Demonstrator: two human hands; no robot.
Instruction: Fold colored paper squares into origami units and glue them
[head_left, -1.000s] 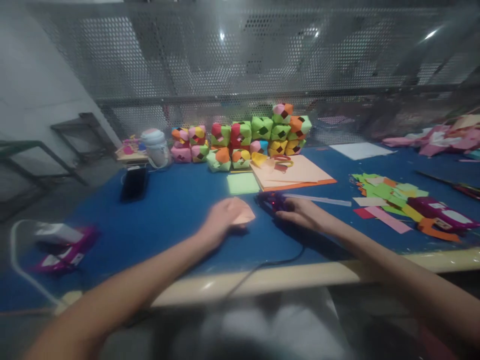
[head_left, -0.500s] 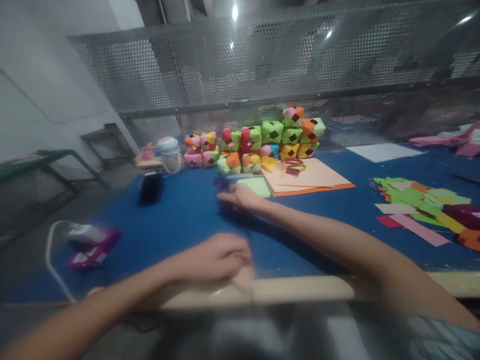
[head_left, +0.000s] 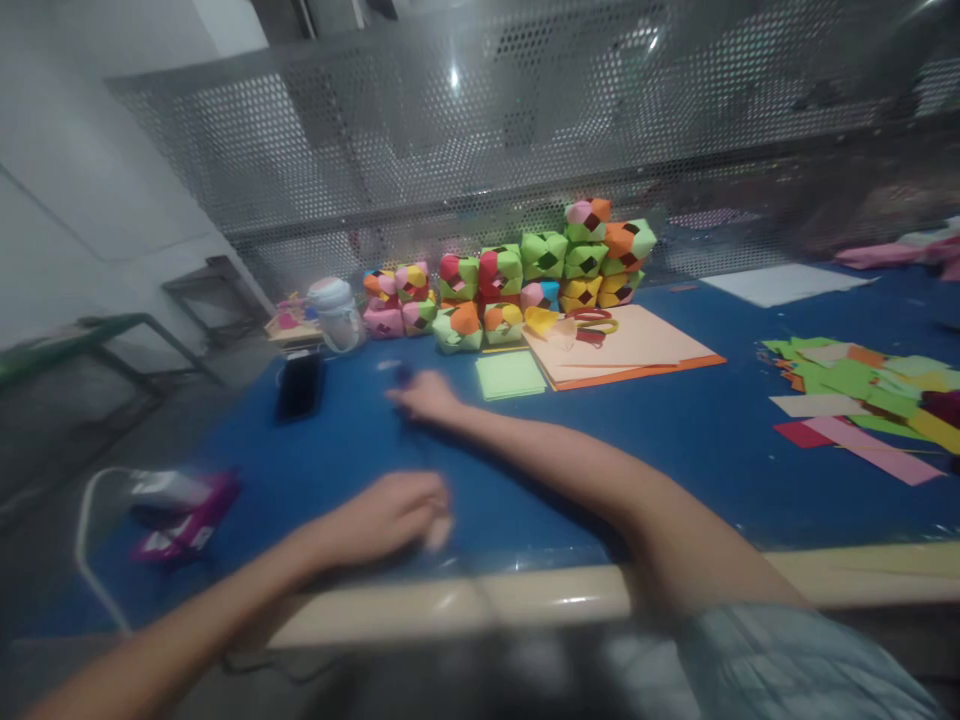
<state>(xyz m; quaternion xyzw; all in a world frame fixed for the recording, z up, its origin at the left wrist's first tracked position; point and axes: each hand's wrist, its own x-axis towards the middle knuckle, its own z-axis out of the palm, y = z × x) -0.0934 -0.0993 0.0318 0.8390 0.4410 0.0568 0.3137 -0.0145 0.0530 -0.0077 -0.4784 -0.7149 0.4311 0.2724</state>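
Note:
My right hand (head_left: 427,398) reaches over the blue tabletop (head_left: 352,430), left of a stack of light green paper squares (head_left: 511,374). Its fingers are closed around a small dark object (head_left: 405,375), too blurred to name. Closer to the front edge, my left hand (head_left: 390,515) is curled with its fingers together. Motion smears its fingertips, and what they hold, if anything, cannot be made out. A faint dark line, perhaps a cord, seems to run between the two hands.
Woven paper cubes (head_left: 501,270) are stacked at the back beside a white jar (head_left: 337,315). Scissors (head_left: 592,322) lie on peach paper sheets (head_left: 637,345). A phone (head_left: 300,387) and a purple item with a white cable (head_left: 187,515) lie left; paper strips (head_left: 855,385) lie right.
Both hands have moved left across the table, the right one away from the green paper squares, which now show fully. The view has shifted slightly.

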